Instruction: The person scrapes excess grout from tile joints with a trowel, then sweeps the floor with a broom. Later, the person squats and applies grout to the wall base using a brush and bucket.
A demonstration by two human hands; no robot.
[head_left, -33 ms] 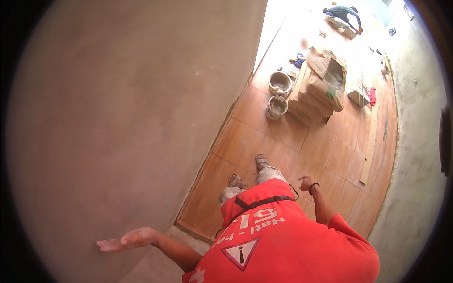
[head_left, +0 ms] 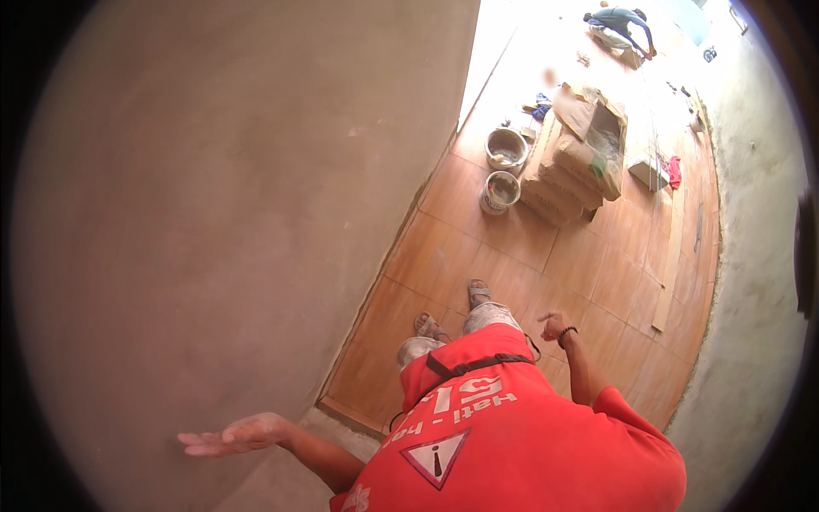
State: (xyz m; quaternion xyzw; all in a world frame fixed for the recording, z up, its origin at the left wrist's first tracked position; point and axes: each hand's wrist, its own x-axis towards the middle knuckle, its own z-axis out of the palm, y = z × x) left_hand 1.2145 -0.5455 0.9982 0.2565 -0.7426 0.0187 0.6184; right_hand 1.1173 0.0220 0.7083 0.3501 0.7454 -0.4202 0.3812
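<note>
My left hand (head_left: pixel 239 435) is stretched out flat beside the plastered wall (head_left: pixel 230 222), with its fingers extended and nothing in them. Whether the fingertips touch the wall I cannot tell. At my right side my right hand (head_left: pixel 556 325) hangs over the floor, one finger held out and the others loosely curled. It appears to hold nothing, and a dark beaded bracelet (head_left: pixel 566 334) circles its wrist. Both sandalled feet stand on the brown tiled floor (head_left: pixel 503 260).
Ahead are stacked paper sacks (head_left: pixel 559 179), the top one torn open, with two buckets (head_left: pixel 500 193) at their left. A long board (head_left: pixel 670 264) and a white box (head_left: pixel 648 173) lie toward the right wall (head_left: pixel 759 256). Farther off, a person (head_left: pixel 618 30) bends low.
My right foot has shifted slightly to the right. My left hand has moved very slightly; my right hand stays in nearly the same place.
</note>
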